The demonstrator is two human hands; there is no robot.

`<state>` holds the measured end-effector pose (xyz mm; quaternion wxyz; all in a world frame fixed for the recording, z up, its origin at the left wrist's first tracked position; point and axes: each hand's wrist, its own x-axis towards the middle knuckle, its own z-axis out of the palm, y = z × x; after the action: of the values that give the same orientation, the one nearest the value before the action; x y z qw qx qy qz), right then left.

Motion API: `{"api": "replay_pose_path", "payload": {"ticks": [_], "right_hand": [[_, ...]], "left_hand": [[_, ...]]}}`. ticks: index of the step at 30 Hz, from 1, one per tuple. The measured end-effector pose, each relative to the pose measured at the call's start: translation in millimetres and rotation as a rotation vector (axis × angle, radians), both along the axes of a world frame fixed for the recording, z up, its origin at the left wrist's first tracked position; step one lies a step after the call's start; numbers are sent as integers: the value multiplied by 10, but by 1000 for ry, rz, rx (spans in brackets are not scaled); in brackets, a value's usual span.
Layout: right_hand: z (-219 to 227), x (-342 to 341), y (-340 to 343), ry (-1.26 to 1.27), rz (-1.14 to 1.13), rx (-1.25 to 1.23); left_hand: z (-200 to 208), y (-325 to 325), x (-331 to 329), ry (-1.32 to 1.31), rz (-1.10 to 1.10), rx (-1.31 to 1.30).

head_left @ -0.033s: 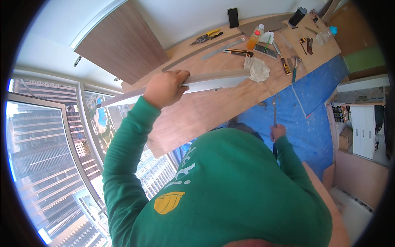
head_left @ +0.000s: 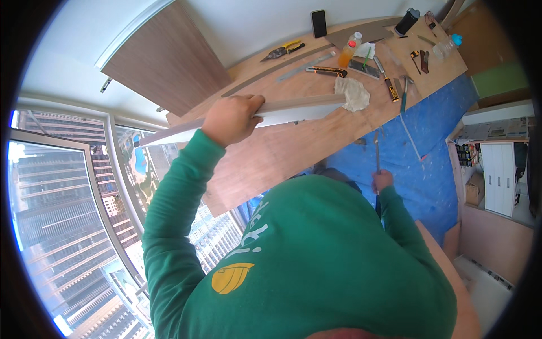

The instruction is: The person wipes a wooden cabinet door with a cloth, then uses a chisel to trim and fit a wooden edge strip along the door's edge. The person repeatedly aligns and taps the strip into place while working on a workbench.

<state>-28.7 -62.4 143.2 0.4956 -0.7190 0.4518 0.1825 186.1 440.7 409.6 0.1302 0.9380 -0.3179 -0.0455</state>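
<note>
My left hand (head_left: 232, 120) is closed over the upper edge of a long narrow board (head_left: 302, 104) with a wood-grain edge and a white face. The board stands on edge along the plywood worktop (head_left: 254, 169), its left end toward the window. A crumpled whitish cloth (head_left: 353, 95) lies against its right end. Low on the right, my right hand (head_left: 383, 181) grips a long thin tool (head_left: 377, 159) that points away from me. Its exact kind is too small to make out. Below that fist shows a dark part of it.
Behind the board lie a utility knife (head_left: 328, 72), snips (head_left: 282, 51) and bottles (head_left: 347, 53). A hammer (head_left: 405, 96) rests near the worktop's right edge, above blue sheeting (head_left: 418, 164). A wood-grain panel (head_left: 164, 56) leans on the wall; a large window (head_left: 62, 214) stands left.
My left hand and the board have shifted slightly to the right. My right hand and its tool stay about where they were.
</note>
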Motion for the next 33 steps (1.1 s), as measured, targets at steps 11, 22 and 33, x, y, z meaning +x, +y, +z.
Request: {"api": "replay_pose_path", "payload": {"ticks": [11,22,33], "right_hand": [[-66,44,-26,-30,4,-51],[-25,34,336,6,69,38],[655,814,498,-380,-56,182]], "left_hand": [[-108,-432,364,81,19,58],[-237,-436,521,45,110,90],[-170,-552,500,-4,157,5]]}}
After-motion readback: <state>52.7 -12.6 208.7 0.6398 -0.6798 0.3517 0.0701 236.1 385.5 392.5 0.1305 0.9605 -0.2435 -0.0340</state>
